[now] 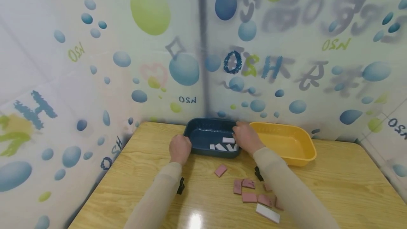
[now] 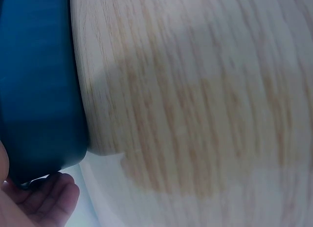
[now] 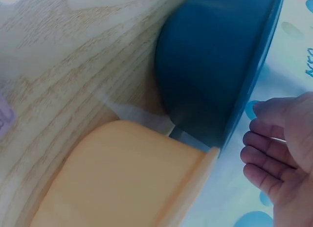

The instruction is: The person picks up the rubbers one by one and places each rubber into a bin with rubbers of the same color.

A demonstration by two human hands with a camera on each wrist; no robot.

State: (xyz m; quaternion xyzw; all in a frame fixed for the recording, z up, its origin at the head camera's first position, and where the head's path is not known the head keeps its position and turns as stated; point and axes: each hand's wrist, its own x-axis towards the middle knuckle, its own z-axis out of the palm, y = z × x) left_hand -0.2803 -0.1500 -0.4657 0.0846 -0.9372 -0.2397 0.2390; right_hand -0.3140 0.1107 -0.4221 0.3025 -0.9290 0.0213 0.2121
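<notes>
A dark blue plastic basin (image 1: 203, 136) stands at the back of the wooden table, with several small white rectangular pieces (image 1: 228, 140) toward its right end. My left hand (image 1: 180, 147) grips the basin's left end; in the left wrist view its fingers (image 2: 56, 200) curl by the basin's corner, and the thumb is mostly cut off. At the other end is my right hand (image 1: 248, 138), between the blue basin and a yellow basin (image 1: 286, 144). In the right wrist view its loosely bent fingers (image 3: 266, 161) appear just apart from the blue rim and hold nothing.
Several pinkish-red flat pieces (image 1: 249, 197) lie on the table (image 1: 133, 186) in front, with one apart (image 1: 220, 170). A long white piece (image 1: 268, 213) lies nearest. Black objects (image 1: 180, 186) show beside both forearms. A printed curtain (image 1: 203, 45) hangs behind the basins.
</notes>
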